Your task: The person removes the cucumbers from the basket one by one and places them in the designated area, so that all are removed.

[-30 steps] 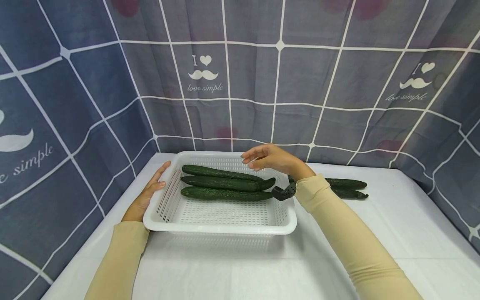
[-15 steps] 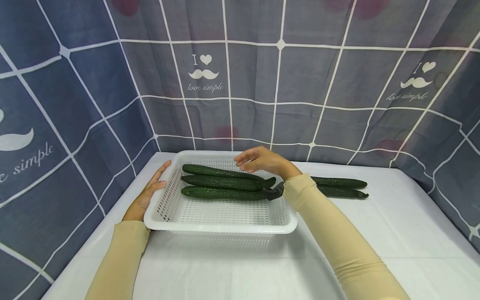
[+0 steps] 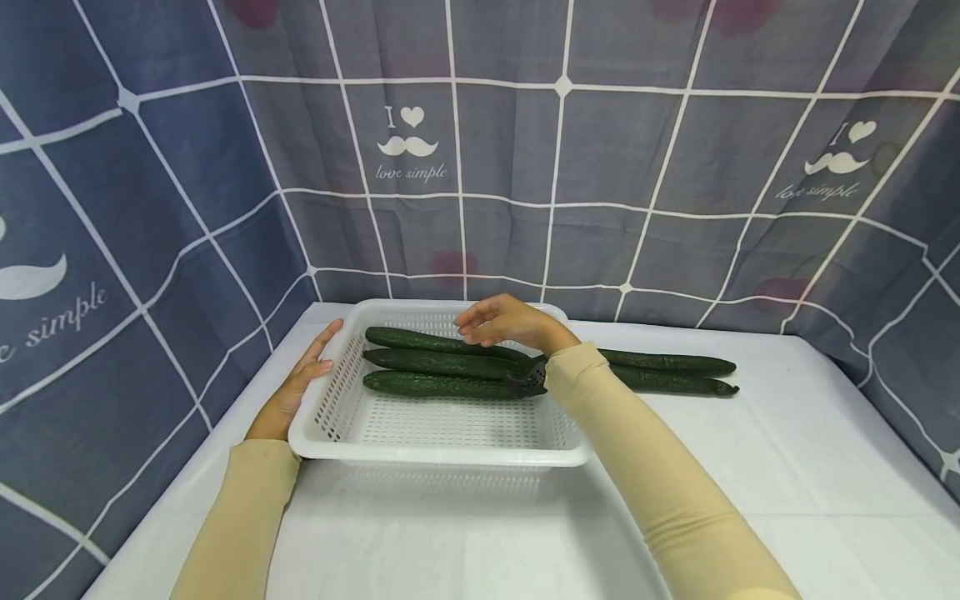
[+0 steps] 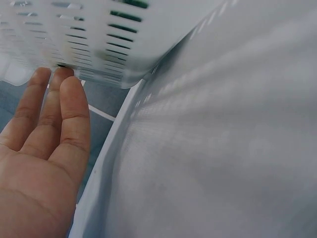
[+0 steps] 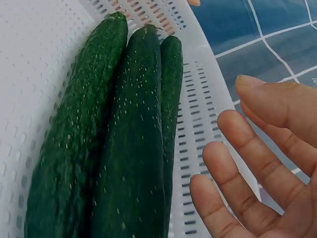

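A white perforated plastic basket (image 3: 442, 457) holds three dark green cucumbers (image 3: 435, 362) lying side by side, crosswise in its back half. My left hand (image 3: 288, 392) rests against the basket's left side with its fingers extended; the left wrist view shows the fingertips (image 4: 74, 94) right at the slotted wall. Over the back of the basket hovers my right hand (image 3: 513, 323), its fingers loosely bent with nothing in them. In the right wrist view the right hand's fingers (image 5: 223, 158) are spread beside the cucumbers and apart from them.
Two more cucumbers (image 3: 675, 364) lie on the white-covered table (image 3: 810, 433) right of the basket, partly hidden by the right sleeve (image 3: 660, 475). A checked grey-blue curtain (image 3: 510, 167) surrounds the table at the back and both sides.
My right hand has moved left over the basket, bringing the forearm with it, so more of the two cucumbers outside shows. My left hand and the cucumbers have stayed put.
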The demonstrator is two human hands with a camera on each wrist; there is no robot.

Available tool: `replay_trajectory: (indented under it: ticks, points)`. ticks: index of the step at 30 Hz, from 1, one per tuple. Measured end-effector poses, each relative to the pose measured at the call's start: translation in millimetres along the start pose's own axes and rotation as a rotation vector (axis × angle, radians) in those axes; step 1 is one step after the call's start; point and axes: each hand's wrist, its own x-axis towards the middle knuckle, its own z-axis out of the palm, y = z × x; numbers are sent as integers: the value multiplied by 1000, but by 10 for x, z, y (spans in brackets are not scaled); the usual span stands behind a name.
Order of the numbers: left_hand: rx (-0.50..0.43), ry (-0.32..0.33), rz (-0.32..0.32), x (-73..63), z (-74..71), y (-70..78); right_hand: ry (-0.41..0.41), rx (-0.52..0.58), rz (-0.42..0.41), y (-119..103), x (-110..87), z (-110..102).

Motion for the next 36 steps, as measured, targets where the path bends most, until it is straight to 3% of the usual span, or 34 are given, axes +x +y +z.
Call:
replay_trajectory:
  ticks: [5,11,16,26,36]
  points:
    - [-3,-8,8,-9,17,14,3,-33,4,-13,39,72]
    - [-1,-37,39,-8,59,30,66,-65,14,59,74,137]
    - [-16,-21,30,-6,83,44,87,-65,19,141,70,154]
    - [1,-5,10,-15,65,48,-10,-116,47,181,50,168]
    - [1,-10,18,-11,46,23,-26,-210,70,216,54,202]
